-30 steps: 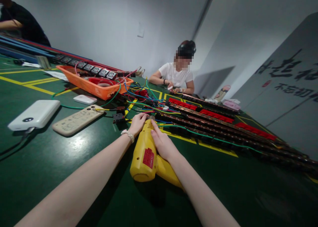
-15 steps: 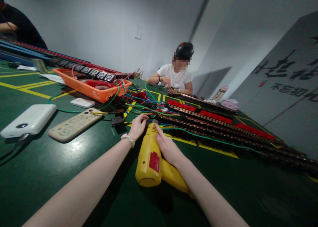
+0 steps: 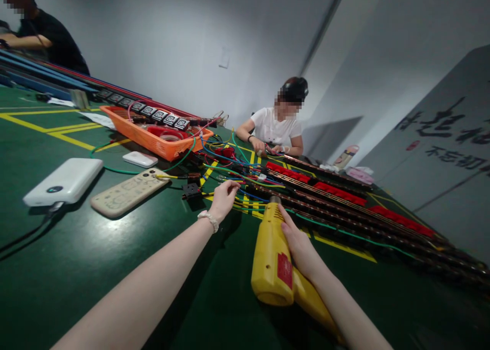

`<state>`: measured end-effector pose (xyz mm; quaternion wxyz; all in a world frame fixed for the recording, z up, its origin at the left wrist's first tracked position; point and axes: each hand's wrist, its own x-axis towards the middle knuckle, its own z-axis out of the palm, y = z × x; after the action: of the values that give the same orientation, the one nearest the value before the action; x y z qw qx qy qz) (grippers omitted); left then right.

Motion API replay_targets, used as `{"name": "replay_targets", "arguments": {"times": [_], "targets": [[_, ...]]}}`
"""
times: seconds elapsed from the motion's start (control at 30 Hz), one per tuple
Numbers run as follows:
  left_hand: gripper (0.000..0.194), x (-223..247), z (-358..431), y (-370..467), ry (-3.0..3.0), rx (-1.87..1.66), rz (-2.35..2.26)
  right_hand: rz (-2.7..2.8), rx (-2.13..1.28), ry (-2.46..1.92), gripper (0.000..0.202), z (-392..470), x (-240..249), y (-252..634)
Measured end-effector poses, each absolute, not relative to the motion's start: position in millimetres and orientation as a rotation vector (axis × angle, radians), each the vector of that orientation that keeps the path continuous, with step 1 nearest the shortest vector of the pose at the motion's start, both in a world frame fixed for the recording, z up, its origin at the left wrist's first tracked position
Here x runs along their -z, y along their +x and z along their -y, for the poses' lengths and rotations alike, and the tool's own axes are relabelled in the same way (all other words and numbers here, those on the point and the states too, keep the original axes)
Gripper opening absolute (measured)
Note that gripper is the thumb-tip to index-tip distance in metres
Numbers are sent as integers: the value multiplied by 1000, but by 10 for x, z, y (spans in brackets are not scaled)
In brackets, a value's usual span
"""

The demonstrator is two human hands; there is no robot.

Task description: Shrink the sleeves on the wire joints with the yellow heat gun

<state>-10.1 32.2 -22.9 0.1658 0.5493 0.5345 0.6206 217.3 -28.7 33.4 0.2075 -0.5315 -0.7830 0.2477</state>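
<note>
My right hand [image 3: 302, 240] is wrapped round a yellow heat gun [image 3: 272, 255], whose metal nozzle points away from me toward the wires. Left of the nozzle, my left hand [image 3: 225, 199] has its fingertips pinched together at the ends of thin wires [image 3: 250, 185]. What exactly sits between those fingertips is too small to make out. Long dark wiring strips [image 3: 325, 212] run from there to the right, with a green wire [image 3: 360, 238] along the near side. A small black connector block [image 3: 190, 191] lies just left of my left hand.
An orange basket [image 3: 153, 143] holding parts stands at the back left. Nearer are a phone in a beige case [image 3: 128, 193], a small white box [image 3: 140, 159] and a white power bank [image 3: 64, 181] with a cable. A co-worker [image 3: 277, 123] sits across the green table; another person is far left.
The heat gun has moved right in my right hand, away from my left hand, opening a gap between them. My left hand stays pinched at the wires. The whole view has shifted slightly.
</note>
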Motion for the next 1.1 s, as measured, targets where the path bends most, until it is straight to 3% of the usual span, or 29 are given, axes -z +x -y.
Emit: {"name": "replay_targets", "arguments": {"times": [0.73, 1.1], "targets": [[18, 181, -306, -71, 1433, -1789, -1443, 2343, -653, -1373, 53, 396, -370, 1579], [21, 256, -347, -159, 1488, -1730, -1469, 2471, -558, -1309, 58, 395, -344, 1486]]}}
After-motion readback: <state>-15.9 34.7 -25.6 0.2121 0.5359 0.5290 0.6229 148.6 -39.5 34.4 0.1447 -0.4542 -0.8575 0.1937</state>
